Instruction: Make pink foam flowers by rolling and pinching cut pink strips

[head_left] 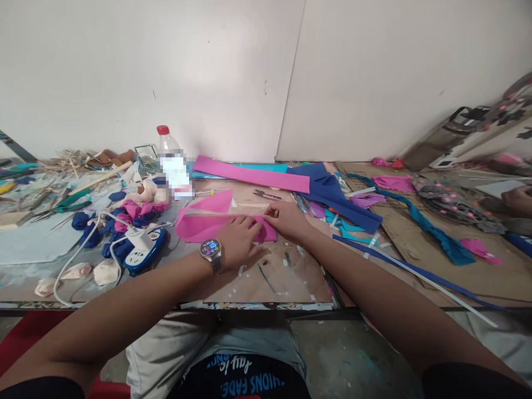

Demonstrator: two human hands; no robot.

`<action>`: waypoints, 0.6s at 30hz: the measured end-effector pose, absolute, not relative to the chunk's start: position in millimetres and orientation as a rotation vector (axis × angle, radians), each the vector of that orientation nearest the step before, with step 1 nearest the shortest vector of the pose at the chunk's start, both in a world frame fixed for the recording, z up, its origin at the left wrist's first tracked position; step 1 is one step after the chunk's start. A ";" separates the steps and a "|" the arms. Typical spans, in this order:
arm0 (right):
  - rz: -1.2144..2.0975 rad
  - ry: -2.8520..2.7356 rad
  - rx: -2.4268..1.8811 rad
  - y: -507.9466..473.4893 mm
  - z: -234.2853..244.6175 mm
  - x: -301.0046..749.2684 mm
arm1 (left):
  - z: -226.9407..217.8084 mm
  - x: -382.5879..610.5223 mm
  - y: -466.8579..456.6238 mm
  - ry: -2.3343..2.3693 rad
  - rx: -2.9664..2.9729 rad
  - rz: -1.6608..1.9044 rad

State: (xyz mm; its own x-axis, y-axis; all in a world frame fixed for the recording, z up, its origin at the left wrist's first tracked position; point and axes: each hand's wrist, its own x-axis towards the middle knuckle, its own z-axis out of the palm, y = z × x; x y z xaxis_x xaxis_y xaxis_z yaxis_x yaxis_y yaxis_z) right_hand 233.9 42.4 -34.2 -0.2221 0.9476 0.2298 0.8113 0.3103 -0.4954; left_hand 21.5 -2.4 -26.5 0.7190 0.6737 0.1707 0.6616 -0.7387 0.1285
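Note:
A bright pink fabric strip (199,225) lies on the table in front of me, its left part looped back on itself. My left hand (240,239), below a smartwatch, rests flat on the strip with fingers stretched out. At the strip's right end my right hand (285,220) is closed in a pinch at its upper edge; the fingertips partly hide what they grip. Just beyond the hands lie small thread snips (268,195). Farther back, a flat pink fabric band (251,176) lies across turquoise and dark blue fabric (328,185).
Left are a blue power strip (146,252) with a white cable, fabric rosettes (133,210), green-handled pliers (77,202), a lit phone (177,176) and a red-capped bottle (163,131). Right are cardboard (399,227), a teal strip (432,221) and a thin white stick (436,285). Another person's hand (517,199) shows far right.

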 end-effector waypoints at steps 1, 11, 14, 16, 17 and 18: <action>0.381 -2.098 -1.552 42.1 -34.1 233.5 | -28.7 20.9 0.3 1.094 2.852 0.337; 0.494 -2.034 -1.450 44.1 -35.5 237.2 | -42.0 16.9 8.7 1.026 2.852 0.353; 0.543 -1.997 -1.433 46.1 -36.6 239.9 | -39.8 16.6 7.4 1.039 2.844 0.336; 0.594 -2.027 -1.410 46.8 -37.1 241.5 | -39.2 16.5 7.0 1.046 2.833 0.325; 0.610 -2.051 -1.396 46.9 -37.3 242.1 | -39.2 16.5 7.0 1.048 2.829 0.325; 0.618 -2.073 -1.383 46.7 -37.4 242.4 | -39.4 16.5 6.9 1.050 2.827 0.328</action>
State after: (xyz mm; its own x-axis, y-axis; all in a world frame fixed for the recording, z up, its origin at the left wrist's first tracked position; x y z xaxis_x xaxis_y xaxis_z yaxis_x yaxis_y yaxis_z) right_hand 242.4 46.7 -37.4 -0.3062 0.9307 0.2003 0.6694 0.3601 -0.6498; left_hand 16.5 6.9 -39.4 0.7377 0.6550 0.1636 0.6317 -0.7551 0.1754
